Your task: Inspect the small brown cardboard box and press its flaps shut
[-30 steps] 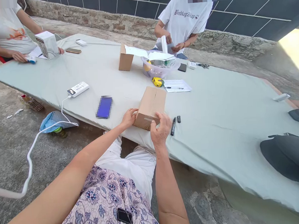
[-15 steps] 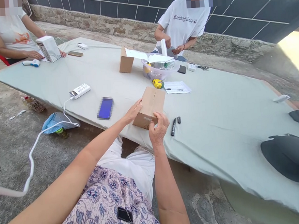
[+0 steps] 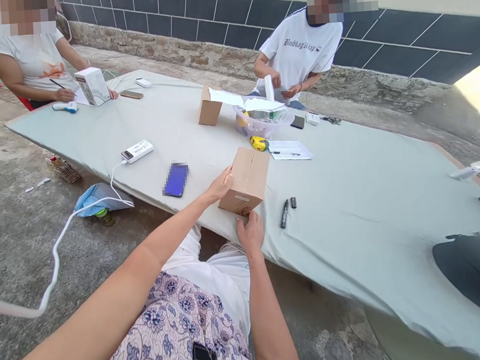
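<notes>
A closed brown cardboard box is at the near edge of the cloth-covered table, with printing on the side facing me. My left hand grips its left side, thumb near the top edge. Low at the front, my right hand has its fingers curled against the bottom edge of the box; the fingertips are partly hidden. Right of the box lie a black marker and its separate cap. On the left is a blue-screened phone.
Behind the box are a yellow tape measure, a printed sheet with a pen, a plastic basket and another cardboard box. A white power bank trails a cable. Dark hat at right. Two people sit across.
My right hand has moved from the upper front edge of the box down to its bottom edge. The box is tipped slightly, showing more of its front. The person at left now holds a pen.
</notes>
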